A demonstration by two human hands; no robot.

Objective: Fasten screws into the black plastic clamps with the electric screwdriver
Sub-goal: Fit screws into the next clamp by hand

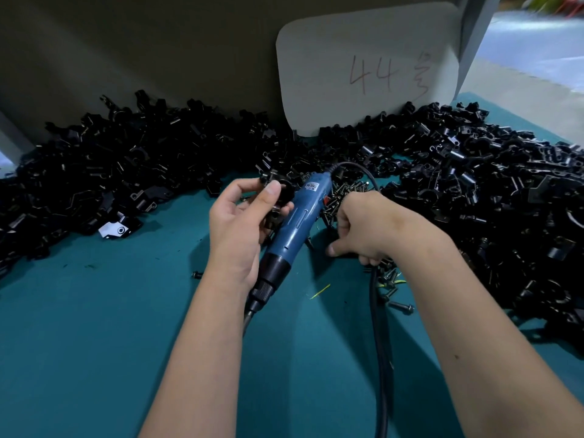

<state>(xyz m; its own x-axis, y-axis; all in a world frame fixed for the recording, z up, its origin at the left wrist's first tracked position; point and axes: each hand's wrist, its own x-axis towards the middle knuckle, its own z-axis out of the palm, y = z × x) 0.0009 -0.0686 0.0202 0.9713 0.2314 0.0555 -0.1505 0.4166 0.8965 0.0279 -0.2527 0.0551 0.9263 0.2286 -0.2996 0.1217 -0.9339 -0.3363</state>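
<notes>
Black plastic clamp (286, 197): small, light, stiff; pinched in left hand (240, 222) over bench (94, 327) | electric screwdriver (295, 226): rigid, corded; lies between hands; grip mid-barrel | right hand (363, 229): fingers curled into screws (344, 191), hold unclear.
</notes>
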